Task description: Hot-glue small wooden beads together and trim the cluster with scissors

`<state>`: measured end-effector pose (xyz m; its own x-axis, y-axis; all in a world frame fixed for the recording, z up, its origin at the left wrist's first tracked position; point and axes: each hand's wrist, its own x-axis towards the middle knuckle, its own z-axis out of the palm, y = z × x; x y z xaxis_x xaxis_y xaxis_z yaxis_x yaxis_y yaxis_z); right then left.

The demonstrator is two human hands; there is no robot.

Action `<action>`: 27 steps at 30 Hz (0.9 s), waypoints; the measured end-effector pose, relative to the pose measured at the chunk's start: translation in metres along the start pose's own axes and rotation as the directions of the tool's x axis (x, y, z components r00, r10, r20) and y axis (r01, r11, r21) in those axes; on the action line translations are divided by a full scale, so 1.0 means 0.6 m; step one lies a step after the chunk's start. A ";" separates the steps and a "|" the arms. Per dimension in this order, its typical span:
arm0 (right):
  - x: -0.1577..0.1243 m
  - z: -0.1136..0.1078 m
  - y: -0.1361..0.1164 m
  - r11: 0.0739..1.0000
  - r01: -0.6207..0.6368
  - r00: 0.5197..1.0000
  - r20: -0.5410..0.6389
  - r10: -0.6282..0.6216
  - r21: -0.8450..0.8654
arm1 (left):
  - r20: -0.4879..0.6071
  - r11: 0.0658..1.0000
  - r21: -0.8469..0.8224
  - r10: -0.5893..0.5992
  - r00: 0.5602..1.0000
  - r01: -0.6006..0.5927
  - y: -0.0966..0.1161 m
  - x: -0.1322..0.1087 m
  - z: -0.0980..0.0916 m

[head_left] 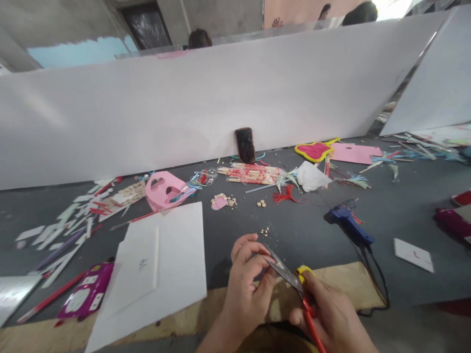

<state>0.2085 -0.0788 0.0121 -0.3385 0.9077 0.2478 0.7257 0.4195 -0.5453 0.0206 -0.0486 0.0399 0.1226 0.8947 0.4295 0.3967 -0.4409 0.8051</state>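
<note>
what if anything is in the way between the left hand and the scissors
Nothing visible: the left hand is right at the blade end of the scissors, though whether they touch is unclear. The right hand holds them.

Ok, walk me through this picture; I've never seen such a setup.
There is no machine: a person works with two bare hands, and a camera worn on the head looks forward and down at them. The right hand holds scissors with red and yellow handles. The left hand is at the blades; whatever it may pinch is too small to tell. On the dark table lie a white sheet to the left, a pink cut-out beyond it, wrapped sticks in the middle, and a blue glue gun to the right. A phone leans on the white panel behind.
</note>
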 end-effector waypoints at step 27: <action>-0.007 0.004 0.000 0.989 -0.122 0.988 0.100 0.114 0.080 | 0.005 0.998 0.059 -0.036 0.999 0.035 0.002 -0.005 0.002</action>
<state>0.2085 -0.0825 0.0089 -0.3118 0.9445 0.1029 0.7111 0.3039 -0.6341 0.0216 -0.0518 0.0391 0.1134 0.9102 0.3984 0.4534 -0.4042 0.7944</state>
